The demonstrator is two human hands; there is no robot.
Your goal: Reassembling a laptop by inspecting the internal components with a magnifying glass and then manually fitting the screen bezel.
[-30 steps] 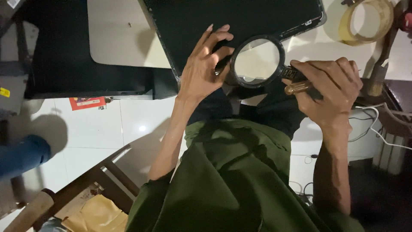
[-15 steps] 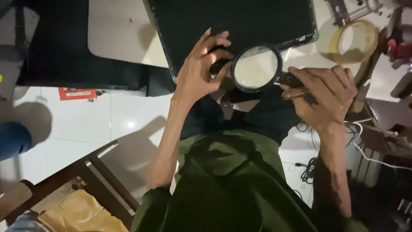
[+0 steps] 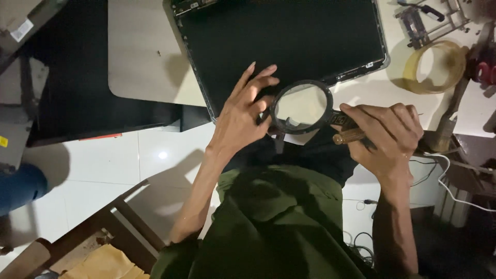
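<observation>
The magnifying glass (image 3: 302, 107) sits over the near edge of the dark panel (image 3: 281, 44), its round black-rimmed lens half above the panel's lower right border and half above the pale table (image 3: 142, 67) on which the panel lies. We see the right hand (image 3: 385, 134) closed around the magnifying glass's handle, fingers wrapped over it, just off the panel's lower right corner; a brown wooden stub shows under the thumb. The left hand (image 3: 243, 116) rests at the panel's near edge with fingers spread and loosely bent, its fingertips touching the left rim of the lens; it grips nothing that we can make out. Right of the panel, near its far right corner, lies a roll of yellowish tape (image 3: 434, 67), and beyond that a small metal frame (image 3: 421, 20). A wooden-handled tool (image 3: 447, 124) stands just right of the right hand, farther from the panel. Below the panel, near us, white floor tiles (image 3: 129, 160) and a green garment (image 3: 279, 222) fill the view.
</observation>
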